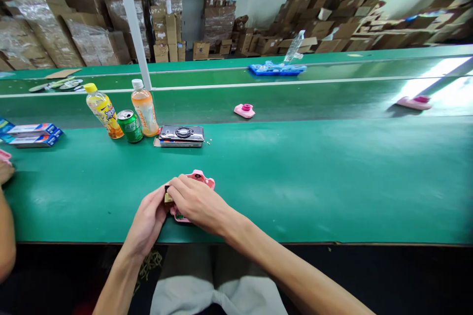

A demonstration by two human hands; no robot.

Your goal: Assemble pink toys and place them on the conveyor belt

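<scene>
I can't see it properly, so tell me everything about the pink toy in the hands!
The pink toy looks like shiny plastic with rounded bumps along its top edge. The right hand covers most of it, and the left hand holds its side by a small dark-and-tan piece. A green patch shows at its lower edge.

A toy camera point(195, 175) lies on the assembly bench point(295, 182) between the left hand point(148, 221) and the right hand point(199, 202). Behind it, from left to right, are flat boxes point(31, 135), a plastic bottle point(103, 110), a drink can point(130, 126), a second plastic bottle point(145, 108) and a compact camera point(181, 135). Farther back, a small toy shell point(244, 110) lies on a belt point(295, 96), before a tray point(277, 70) and piled cardboard cartons point(314, 24).
</scene>
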